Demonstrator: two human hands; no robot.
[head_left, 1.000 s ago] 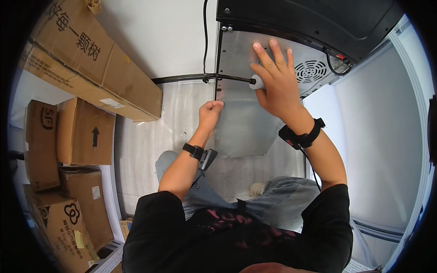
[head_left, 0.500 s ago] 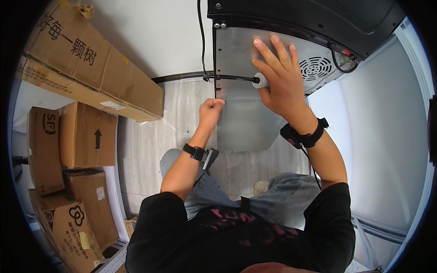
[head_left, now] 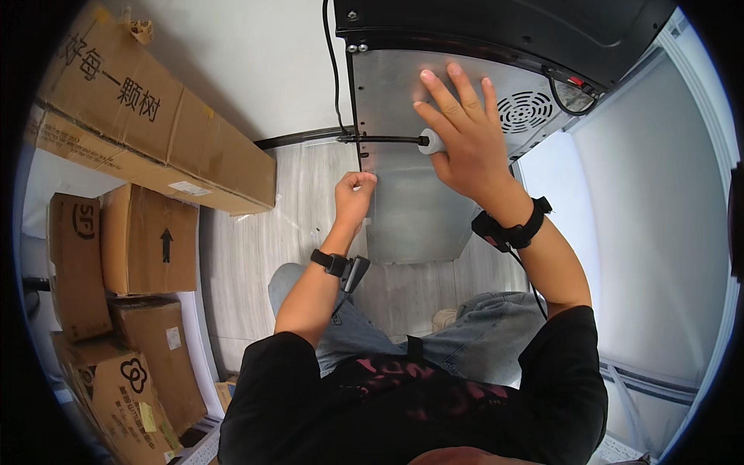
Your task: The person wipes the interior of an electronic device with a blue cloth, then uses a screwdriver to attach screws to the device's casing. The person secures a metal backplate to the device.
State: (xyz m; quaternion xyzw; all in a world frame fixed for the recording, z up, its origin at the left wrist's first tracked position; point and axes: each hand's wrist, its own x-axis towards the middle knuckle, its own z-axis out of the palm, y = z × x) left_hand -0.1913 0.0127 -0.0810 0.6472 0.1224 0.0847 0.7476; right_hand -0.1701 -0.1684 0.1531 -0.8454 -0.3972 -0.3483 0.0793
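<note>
A grey sheet-metal panel (head_left: 415, 221) hangs below a black machine housing (head_left: 496, 23) ahead of me. On its upper part my right hand (head_left: 469, 143) lies flat with its fingers spread. Beside that thumb, a black cable (head_left: 391, 139) runs into a light grey round fitting (head_left: 432, 142); the hand partly covers the fitting. My left hand (head_left: 354, 194) is closed at the panel's left edge, thumb and fingertips pressed together. What it pinches, if anything, is hidden. A round vent grille (head_left: 525, 113) is cut into the panel right of my right hand.
Several cardboard boxes (head_left: 151, 240) are stacked at the left, under a long carton (head_left: 186, 139). Another black cable (head_left: 333, 70) hangs by the white wall. At the right edge of the housing loops a short black cord (head_left: 564, 108). A white panel (head_left: 651, 209) stands on my right.
The machine and panel have shifted slightly left in the view. My right hand keeps its flat, spread pose, and my left hand stays closed at the panel's edge.
</note>
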